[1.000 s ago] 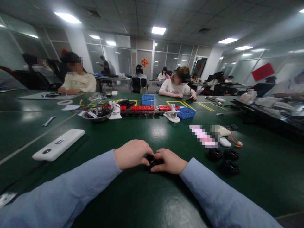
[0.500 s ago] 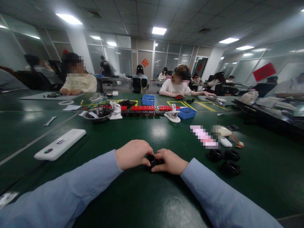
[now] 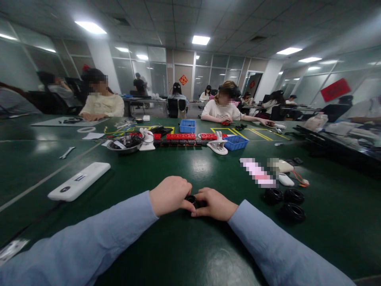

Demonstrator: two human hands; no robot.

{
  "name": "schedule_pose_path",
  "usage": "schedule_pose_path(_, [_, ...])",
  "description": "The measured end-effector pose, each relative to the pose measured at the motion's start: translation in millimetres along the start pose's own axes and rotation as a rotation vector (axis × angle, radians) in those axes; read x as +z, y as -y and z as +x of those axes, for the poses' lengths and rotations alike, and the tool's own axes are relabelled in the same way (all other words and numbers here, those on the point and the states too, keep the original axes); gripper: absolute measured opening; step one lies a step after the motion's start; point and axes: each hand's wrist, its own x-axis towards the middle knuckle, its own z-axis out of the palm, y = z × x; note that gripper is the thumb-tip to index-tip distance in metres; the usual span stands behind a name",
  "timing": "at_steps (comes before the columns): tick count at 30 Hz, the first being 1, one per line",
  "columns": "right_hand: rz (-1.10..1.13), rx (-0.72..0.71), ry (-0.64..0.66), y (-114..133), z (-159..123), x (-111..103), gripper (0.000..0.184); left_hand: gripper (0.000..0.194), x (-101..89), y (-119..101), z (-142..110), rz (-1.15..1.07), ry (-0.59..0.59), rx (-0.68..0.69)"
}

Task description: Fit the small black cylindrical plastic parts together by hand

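Note:
Low over the green table point(image 3: 166, 238), both hands meet around a small black ring-shaped piece point(image 3: 192, 200). My left hand point(image 3: 172, 194) comes from the left, thumb and bent fingers closed on its near and far sides. From the right, my right hand point(image 3: 216, 204) pinches the same piece between thumb and fingers. Its lower part is hidden by the fingers, and its exact kind cannot be made out. To the right of my right hand lie three thick black rings, one at the back left point(image 3: 273, 196), one at the back right point(image 3: 294, 196) and one nearer me point(image 3: 293, 213).
A white oblong device point(image 3: 79, 182) with a cable lies at left, a wrench point(image 3: 67, 153) beyond it. Farther back stand a metal bowl point(image 3: 123, 147), white clamps point(image 3: 218, 146), red blocks point(image 3: 181, 136) and blue baskets point(image 3: 236, 143). A white mouse-like object point(image 3: 286, 180) lies right. Co-workers sit across the table.
The whole view has shifted slightly to the right. Both hands stay on the black ring-shaped piece, with the left fingers and thumb a little closer around it.

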Motion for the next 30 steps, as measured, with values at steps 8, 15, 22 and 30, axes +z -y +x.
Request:
schedule_pose_path(8, [-0.028, 0.01, -0.004, 1.2, -0.4, 0.1, 0.029, 0.065, 5.0, -7.3, 2.3, 0.15, -0.037, -0.038])
schedule_pose_path(15, [-0.033, 0.008, 0.0, 2.7, -1.1, -0.7, 0.027, 0.073, -3.7, 0.3, -3.9, 0.117, -0.067, -0.08])
schedule_pose_path(22, [-0.038, 0.032, -0.027, 4.1, -0.8, 2.0, 0.03, 0.052, -14.3, 11.7, -8.9, 0.054, -0.106, -0.12])
schedule_pose_path(30, [-0.077, 0.039, -0.111, 5.4, 2.3, 12.8, 0.034, 0.037, -25.6, 15.8, -12.3, -0.03, -0.12, -0.004])
